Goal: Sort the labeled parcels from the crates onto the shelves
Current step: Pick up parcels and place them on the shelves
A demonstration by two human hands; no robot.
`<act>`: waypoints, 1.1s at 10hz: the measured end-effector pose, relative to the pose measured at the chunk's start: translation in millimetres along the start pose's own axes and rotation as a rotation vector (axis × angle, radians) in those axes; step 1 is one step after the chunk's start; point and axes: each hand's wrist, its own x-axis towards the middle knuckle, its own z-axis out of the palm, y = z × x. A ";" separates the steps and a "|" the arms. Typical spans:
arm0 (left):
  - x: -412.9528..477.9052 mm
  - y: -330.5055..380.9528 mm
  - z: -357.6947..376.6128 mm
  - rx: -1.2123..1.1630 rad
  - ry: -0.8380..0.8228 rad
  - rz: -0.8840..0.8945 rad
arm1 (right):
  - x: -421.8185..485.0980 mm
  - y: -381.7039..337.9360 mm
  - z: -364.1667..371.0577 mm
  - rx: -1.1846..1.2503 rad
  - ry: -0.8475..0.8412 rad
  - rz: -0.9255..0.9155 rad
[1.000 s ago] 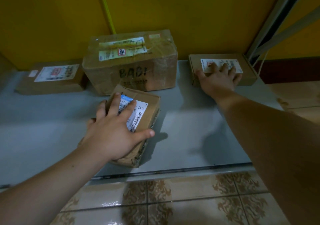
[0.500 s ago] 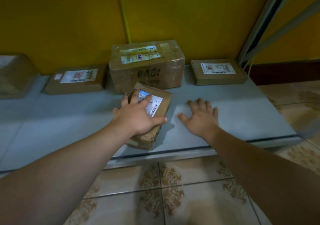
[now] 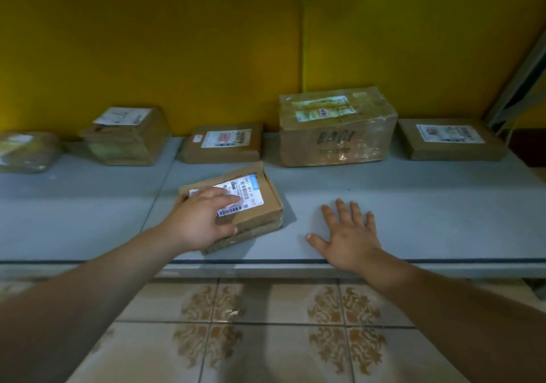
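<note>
Our left hand (image 3: 204, 220) grips the small parcel (image 3: 266, 202) near the front edge of the shelf (image 3: 413, 211), its long side running left to right and tipped a little back, while our right hand (image 3: 348, 235) lies flat and open just to its right.

We find the front parcel (image 3: 261, 205) near the shelf's (image 3: 413, 205) front edge under the left hand (image 3: 201, 220), the right hand (image 3: 348, 238) flat on the shelf to its right, and a back row of parcels (image 3: 224, 143) behind, against the wall (image 3: 206, 43).
</note>
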 end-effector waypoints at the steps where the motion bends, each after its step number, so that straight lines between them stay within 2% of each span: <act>1: -7.8 -19.1 13.1 -0.107 0.068 -0.090 | 1.7 -10.1 1.6 -0.004 0.006 0.010; 4: 3.1 -53.9 4.6 -0.028 -0.067 -0.088 | 1.2 -10.0 4.1 -0.017 0.058 0.015; 6: 12.8 -16.8 2.0 -0.045 0.042 -0.135 | 1.4 -10.4 5.2 -0.021 0.064 0.021; 7: 21.8 1.7 12.2 0.064 -0.008 -0.144 | 1.2 -10.3 4.8 -0.014 0.066 0.028; 8: 24.3 -4.8 18.3 0.143 -0.033 -0.134 | 1.0 -9.7 4.2 -0.014 0.067 0.024; 11: 9.7 -56.3 13.8 0.160 -0.026 -0.025 | -0.9 -8.0 3.1 -0.002 0.065 0.009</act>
